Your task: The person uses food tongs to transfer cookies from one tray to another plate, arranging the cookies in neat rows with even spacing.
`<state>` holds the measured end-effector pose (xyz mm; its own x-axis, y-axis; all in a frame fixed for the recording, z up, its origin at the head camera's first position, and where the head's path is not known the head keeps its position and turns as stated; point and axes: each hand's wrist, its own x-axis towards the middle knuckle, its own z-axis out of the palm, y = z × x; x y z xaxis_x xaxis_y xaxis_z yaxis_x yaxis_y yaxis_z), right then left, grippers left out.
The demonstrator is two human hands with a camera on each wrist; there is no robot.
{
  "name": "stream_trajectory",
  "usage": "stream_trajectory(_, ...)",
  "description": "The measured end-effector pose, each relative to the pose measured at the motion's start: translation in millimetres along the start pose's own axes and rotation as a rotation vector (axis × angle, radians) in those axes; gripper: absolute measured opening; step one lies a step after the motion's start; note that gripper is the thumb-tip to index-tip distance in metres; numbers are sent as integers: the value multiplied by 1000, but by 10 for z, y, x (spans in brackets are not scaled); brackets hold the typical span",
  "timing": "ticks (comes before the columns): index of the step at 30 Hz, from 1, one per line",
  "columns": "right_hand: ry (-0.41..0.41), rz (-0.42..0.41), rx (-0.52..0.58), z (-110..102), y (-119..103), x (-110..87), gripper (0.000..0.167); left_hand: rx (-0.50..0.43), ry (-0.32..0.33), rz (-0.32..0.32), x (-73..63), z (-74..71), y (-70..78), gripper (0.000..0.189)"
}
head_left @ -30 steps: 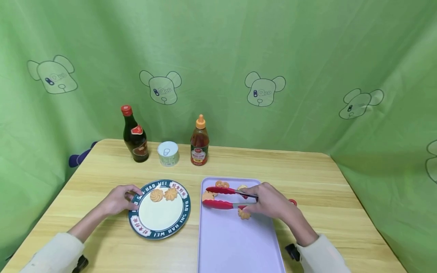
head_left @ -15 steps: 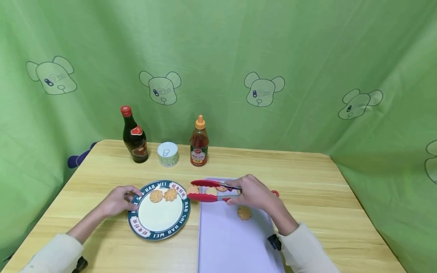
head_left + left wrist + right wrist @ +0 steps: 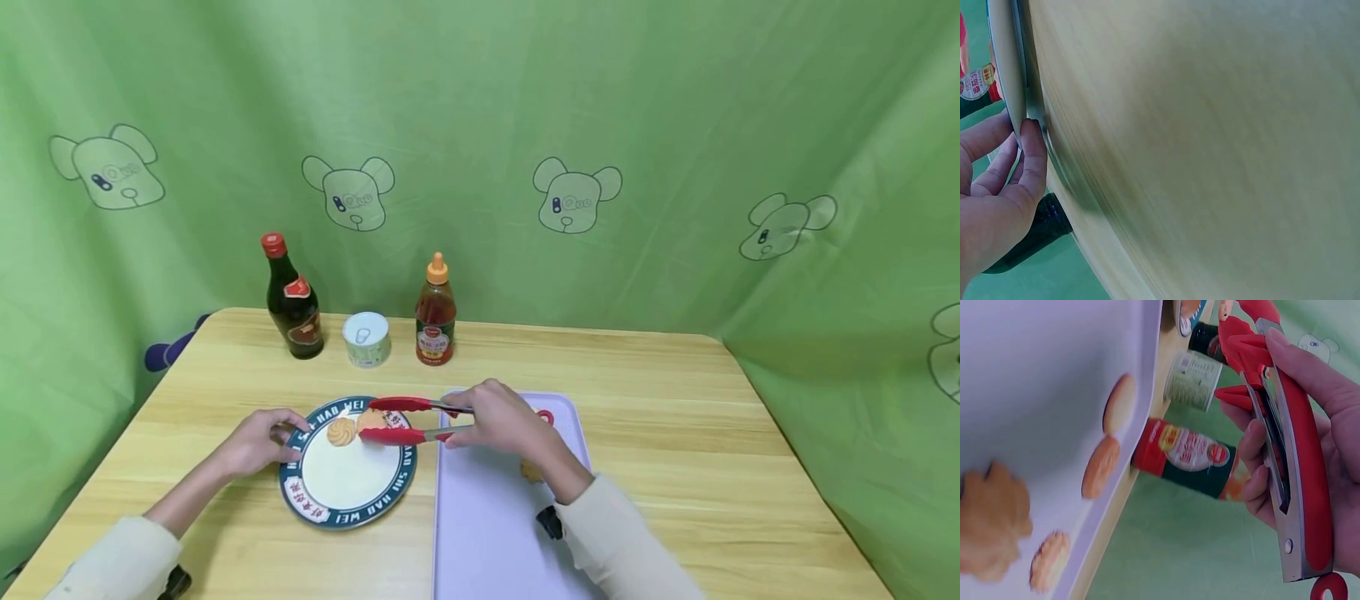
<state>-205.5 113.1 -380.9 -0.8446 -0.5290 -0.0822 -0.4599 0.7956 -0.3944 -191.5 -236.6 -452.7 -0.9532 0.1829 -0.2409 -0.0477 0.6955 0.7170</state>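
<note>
My left hand [image 3: 258,446] pinches the left rim of a round plate [image 3: 341,483] with a dark green lettered border. In the left wrist view, the thumb lies over the rim and fingers lie under it. My right hand [image 3: 495,421] grips metal tongs [image 3: 401,437] with red tips and red grips. Between those tips, above the plate's upper right part, is a cookie [image 3: 371,419]. A swirled cookie [image 3: 342,432] lies on the plate beside it; the plate's other cookie is hidden behind the tongs and their load.
Right of the plate lies a lilac tray [image 3: 487,508]. The right wrist view shows a scalloped cookie [image 3: 994,525] and several other baked pieces on it. Behind stand a dark bottle [image 3: 295,308], a can [image 3: 367,340] and a sauce bottle [image 3: 436,321]. A green curtain [image 3: 480,100] hangs beyond the table.
My right hand has carried the tongs with the cookie leftward from the tray to above the plate. The left hand has stayed at the plate's rim.
</note>
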Motion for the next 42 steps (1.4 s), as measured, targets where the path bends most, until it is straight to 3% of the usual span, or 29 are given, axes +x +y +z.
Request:
stream_trajectory(7,0,-65,-28,132,-117,131,54,-7,-8,-6,-4,-6,4,34)
stream_trajectory(19,-78,-55,-70,382,-415,254,54,-11,-18,-6,0,-10,-9,32)
stream_trajectory(32,-86,-65,-69,456,-519,265,55,-14,-27,-10,20,-32,-14,33)
stream_trajectory(42,-98,-18,-91,467,-574,276,58,-26,-29,-31,27,-28,-19,33)
